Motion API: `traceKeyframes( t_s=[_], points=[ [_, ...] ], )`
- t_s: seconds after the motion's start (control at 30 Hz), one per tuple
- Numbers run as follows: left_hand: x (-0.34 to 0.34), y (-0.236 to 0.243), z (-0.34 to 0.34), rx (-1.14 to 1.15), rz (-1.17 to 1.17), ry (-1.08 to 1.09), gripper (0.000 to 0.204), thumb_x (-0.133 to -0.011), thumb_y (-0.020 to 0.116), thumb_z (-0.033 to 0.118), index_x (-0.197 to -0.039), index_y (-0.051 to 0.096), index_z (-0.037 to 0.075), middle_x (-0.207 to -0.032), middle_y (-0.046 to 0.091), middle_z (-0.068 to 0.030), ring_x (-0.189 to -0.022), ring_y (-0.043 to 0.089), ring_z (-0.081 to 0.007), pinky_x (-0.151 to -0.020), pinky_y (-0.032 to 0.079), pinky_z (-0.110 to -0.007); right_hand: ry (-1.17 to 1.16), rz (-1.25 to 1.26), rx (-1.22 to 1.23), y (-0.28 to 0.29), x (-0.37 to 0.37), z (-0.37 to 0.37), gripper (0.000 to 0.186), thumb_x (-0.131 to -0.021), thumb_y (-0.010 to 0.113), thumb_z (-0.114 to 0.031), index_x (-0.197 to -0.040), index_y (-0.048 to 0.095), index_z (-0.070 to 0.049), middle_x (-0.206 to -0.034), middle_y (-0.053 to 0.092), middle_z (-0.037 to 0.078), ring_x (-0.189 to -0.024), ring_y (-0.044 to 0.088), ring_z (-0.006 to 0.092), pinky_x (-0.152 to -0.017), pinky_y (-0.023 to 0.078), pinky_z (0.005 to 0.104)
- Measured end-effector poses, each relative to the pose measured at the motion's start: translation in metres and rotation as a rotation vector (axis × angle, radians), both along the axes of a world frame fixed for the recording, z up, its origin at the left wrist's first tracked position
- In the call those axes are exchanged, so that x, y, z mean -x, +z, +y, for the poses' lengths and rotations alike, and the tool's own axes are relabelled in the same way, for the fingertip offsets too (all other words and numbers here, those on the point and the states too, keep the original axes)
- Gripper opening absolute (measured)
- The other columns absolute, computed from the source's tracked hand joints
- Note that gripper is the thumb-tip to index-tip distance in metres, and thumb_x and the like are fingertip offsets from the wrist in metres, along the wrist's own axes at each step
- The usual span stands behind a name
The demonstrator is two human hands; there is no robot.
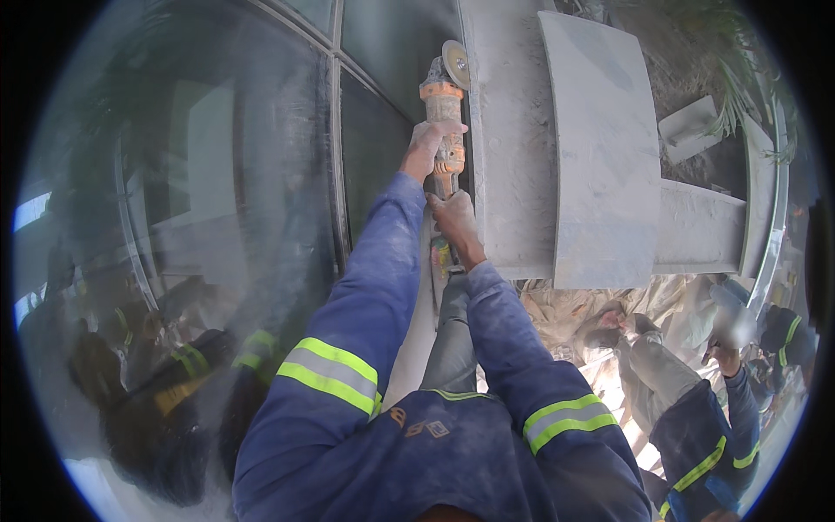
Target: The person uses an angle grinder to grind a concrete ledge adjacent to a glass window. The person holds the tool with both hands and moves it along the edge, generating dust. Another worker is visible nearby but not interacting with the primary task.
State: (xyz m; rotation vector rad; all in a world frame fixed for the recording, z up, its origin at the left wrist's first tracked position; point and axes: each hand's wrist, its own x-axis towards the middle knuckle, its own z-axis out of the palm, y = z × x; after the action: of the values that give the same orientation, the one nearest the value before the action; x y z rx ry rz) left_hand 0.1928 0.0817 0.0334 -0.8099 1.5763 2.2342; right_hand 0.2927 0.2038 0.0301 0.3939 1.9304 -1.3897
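A dusty orange and grey angle grinder (449,150) is held out in front of me with both hands. My left hand (427,146) wraps round the body just behind its orange collar. Lower down, my right hand (456,223) closes round the narrow rear handle. At the far end, the round cutting disc (456,64) stands by the edge of the grey slab (513,157). Whether the disc touches the slab or turns, I cannot tell. Blue sleeves with reflective bands cover both my arms.
Dark glass panes (374,130) in a metal frame (337,148) rise close on my left. A pale flat board (602,157) lies across the slab on the right. Another person (696,418) in blue is at the lower right, near crumpled sheeting (565,313). Dust hazes the view.
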Motion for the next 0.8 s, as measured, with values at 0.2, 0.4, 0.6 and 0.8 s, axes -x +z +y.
traceKeyframes(
  t_s=[0.2,0.4,0.6,0.8],
  points=[
    [-0.001,0.009,0.002,0.012,-0.044,0.009,0.04,-0.075,0.083,0.021,-0.105,0.066,0.0,-0.084,0.067,-0.01,-0.069,0.07,-0.0231,-0.062,0.059,-0.037,0.024,0.115,-0.035,-0.008,-0.007,0.002,0.049,-0.086,0.079,-0.035,-0.087,0.068,0.013,-0.08,0.073,0.028,-0.078,0.076,0.0412,-0.072,0.057,0.0478],
    [-0.006,0.012,0.003,0.032,-0.063,0.023,0.04,-0.076,0.083,0.021,-0.105,0.066,0.0,-0.084,0.068,-0.0113,-0.07,0.07,-0.0238,-0.063,0.058,-0.038,0.051,0.119,-0.05,-0.007,-0.013,0.004,0.046,-0.087,0.077,-0.034,-0.085,0.069,0.011,-0.071,0.069,0.021,-0.065,0.073,0.0326,-0.065,0.055,0.0463],
    [-0.005,0.01,0.002,0.015,-0.021,-0.003,0.044,-0.076,0.082,0.024,-0.107,0.066,-0.002,-0.086,0.067,-0.0122,-0.072,0.07,-0.0239,-0.064,0.059,-0.039,0.021,0.19,-0.094,-0.009,-0.011,0.004,0.046,-0.087,0.077,-0.033,-0.083,0.068,0.013,-0.071,0.069,0.023,-0.066,0.073,0.034,-0.067,0.055,0.0473],
    [0.002,-0.003,-0.002,0.014,-0.027,-0.013,0.046,-0.075,0.083,0.024,-0.109,0.066,-0.002,-0.089,0.067,-0.0123,-0.074,0.07,-0.0242,-0.065,0.059,-0.038,0.029,0.115,-0.022,-0.006,-0.003,0.002,0.054,-0.084,0.077,-0.036,-0.088,0.068,0.017,-0.083,0.071,0.035,-0.085,0.075,0.0471,-0.075,0.056,0.0514]
  ],
)
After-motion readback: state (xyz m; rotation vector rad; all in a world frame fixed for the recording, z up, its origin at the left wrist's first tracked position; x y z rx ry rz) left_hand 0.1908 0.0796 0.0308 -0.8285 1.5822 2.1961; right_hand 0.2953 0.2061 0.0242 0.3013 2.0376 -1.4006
